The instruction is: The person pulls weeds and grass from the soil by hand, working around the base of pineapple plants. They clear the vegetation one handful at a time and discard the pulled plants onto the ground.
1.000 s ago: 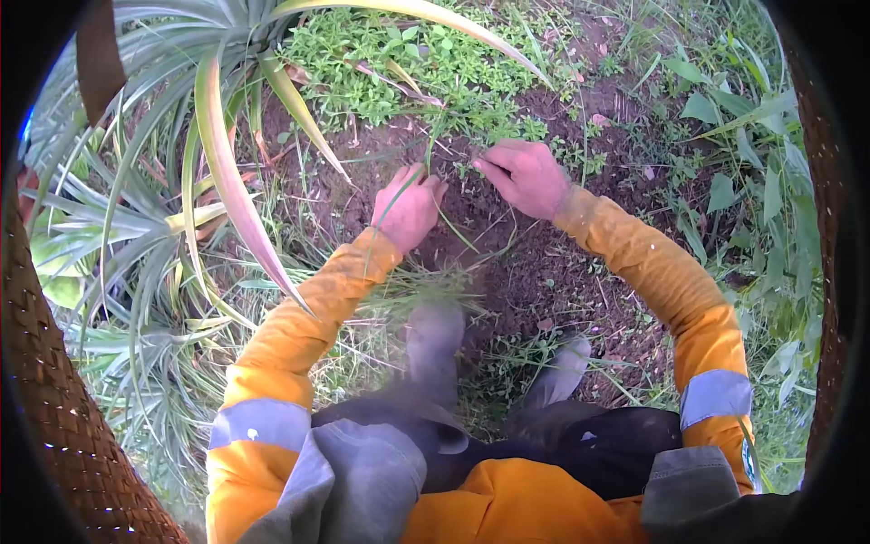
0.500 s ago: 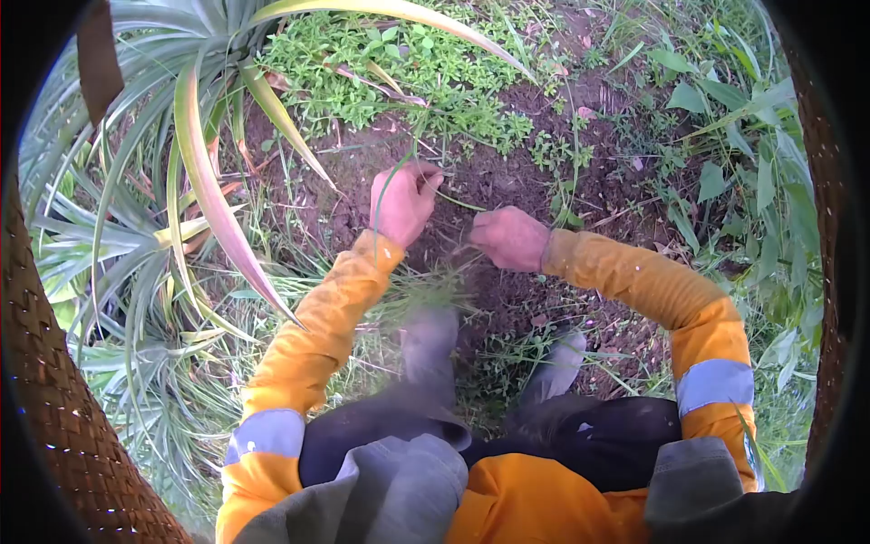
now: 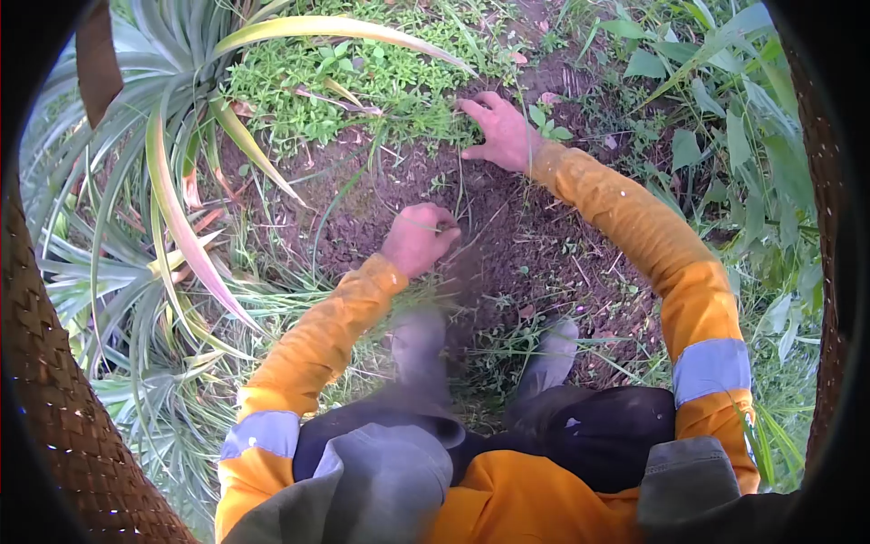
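Observation:
My left hand (image 3: 420,239) is low over the bare soil (image 3: 362,199), its fingers curled together; a thin grass blade seems to rise beside the fingertips, but what they hold is too small to name. Farther forward and to the right, my right hand (image 3: 501,133) reaches with fingers and thumb spread at the edge of the low green weeds (image 3: 399,100). Nothing shows in its grasp. A long green grass blade (image 3: 343,195) arches over the soil left of my left hand.
Spiky long-leaved plants (image 3: 172,82) fill the left side. Broad-leaved weeds (image 3: 734,127) line the right. My boots (image 3: 551,355) stand on the ground below my hands, near cut grass (image 3: 299,299). Woven brim edges (image 3: 63,408) frame both sides.
My right hand has moved forward, away from my left hand, and its fingers have opened. The green strand between the hands is gone from there. My left hand has come nearer to me and slightly right.

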`<state>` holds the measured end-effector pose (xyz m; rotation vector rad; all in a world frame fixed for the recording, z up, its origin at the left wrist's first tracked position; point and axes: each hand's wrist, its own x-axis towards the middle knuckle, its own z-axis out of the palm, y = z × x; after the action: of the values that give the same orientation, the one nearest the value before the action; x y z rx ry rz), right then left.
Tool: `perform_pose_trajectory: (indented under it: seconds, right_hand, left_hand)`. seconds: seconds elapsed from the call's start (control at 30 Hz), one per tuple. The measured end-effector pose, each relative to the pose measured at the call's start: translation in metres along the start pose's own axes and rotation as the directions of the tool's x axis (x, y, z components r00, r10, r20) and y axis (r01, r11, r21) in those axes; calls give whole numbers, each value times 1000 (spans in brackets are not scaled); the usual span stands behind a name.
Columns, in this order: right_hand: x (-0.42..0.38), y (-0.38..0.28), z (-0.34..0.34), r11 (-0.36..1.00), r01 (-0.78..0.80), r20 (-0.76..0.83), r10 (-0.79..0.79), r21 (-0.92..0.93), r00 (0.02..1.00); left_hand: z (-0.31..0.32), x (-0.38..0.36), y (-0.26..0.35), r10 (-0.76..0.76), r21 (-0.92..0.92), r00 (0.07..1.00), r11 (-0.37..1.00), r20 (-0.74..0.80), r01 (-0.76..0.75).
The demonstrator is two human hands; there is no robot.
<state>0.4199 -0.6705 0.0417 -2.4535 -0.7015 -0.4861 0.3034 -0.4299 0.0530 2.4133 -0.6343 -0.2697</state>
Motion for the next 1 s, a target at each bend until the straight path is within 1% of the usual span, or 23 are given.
perform_pose_trajectory:
  seconds: [0.03,0.07,0.17,0.2,0.27,0.33,0.4,0.47,0.53,0.57,0.6,0.63,0.67,0.7,0.73,0.77,0.8,0.83,0.87,0.9,0.93,0.97,1.0]
  right_hand:
    - [3,12,15,998,55,42,-54,-34,998]
    - [6,19,24,991,113,86,-108,-66,990]
    - [4,30,25,986,142,199,-156,83,968]
    - [2,29,23,983,141,120,-154,117,981]
    - [-1,27,22,985,125,111,-138,117,984]
    - [-14,14,17,982,97,93,-113,159,989]
    - [-44,-16,5,969,59,143,-95,238,985]
    - [-78,-62,-21,923,6,160,-73,385,984]
    - [-92,-94,-63,879,-144,102,109,454,989]
    - [-96,-101,-76,845,-212,75,201,491,977]
    - [-106,-98,-74,593,-394,140,428,703,893]
    - [-121,-92,-67,251,-488,263,598,836,757]
    - [-138,-88,-58,-129,-474,423,689,871,588]
    - [-163,-82,-49,196,-636,469,522,747,712]
    - [-192,-74,-39,531,-644,561,336,550,756]
    - [-209,-67,-29,811,-493,684,166,314,710]
    - [-211,-61,-21,548,-697,671,299,462,679]
    - [-216,-56,-12,211,-794,686,410,571,602]
    - [-218,-55,-9,-155,-768,725,485,622,489]
    - [-211,-57,-17,121,-817,683,486,564,544]
    - [-196,-61,-31,389,-796,644,468,464,604]
    - [-189,-64,-37,615,-716,615,436,330,657]
    - [-186,-59,-32,538,-767,548,547,349,633]
  left_hand:
    - [-3,5,2,-15,16,994,1000,-112,17]
    - [-5,13,-3,10,55,980,999,-201,2]
    - [-17,46,-4,94,129,873,991,-479,-36]
    - [-17,54,-9,125,168,852,985,-508,-44]
    - [-15,72,-21,199,253,810,965,-552,-65]
    - [-7,88,-47,199,276,858,959,-473,-71]
    - [-6,92,-63,178,265,895,962,-409,-70]
    - [-12,88,-56,-8,55,930,998,-368,30]
    - [-20,73,-33,-165,-107,950,984,-264,141]
    - [-20,65,-23,-133,-124,960,987,-248,105]
    - [-17,56,-14,-104,-142,967,987,-232,72]
    - [-17,52,-6,-76,-159,974,986,-216,42]
    - [-22,52,2,-91,-124,981,990,-170,71]
    - [-22,59,3,11,-11,961,1000,-276,-14]
    - [-22,74,4,124,107,920,990,-372,-90]
    - [-23,90,4,243,227,856,962,-456,-151]
    - [-18,101,-5,235,319,872,943,-430,-97]
    - [-15,112,-14,252,384,897,918,-364,-101]
    - [-12,122,-22,257,444,921,889,-294,-106]
    - [-10,134,-32,261,504,938,856,-227,-116]
    - [-8,143,-48,312,488,927,854,-205,-180]
    - [-13,145,-51,294,414,934,890,-205,-189]
    - [-17,145,-52,275,335,941,921,-197,-198]
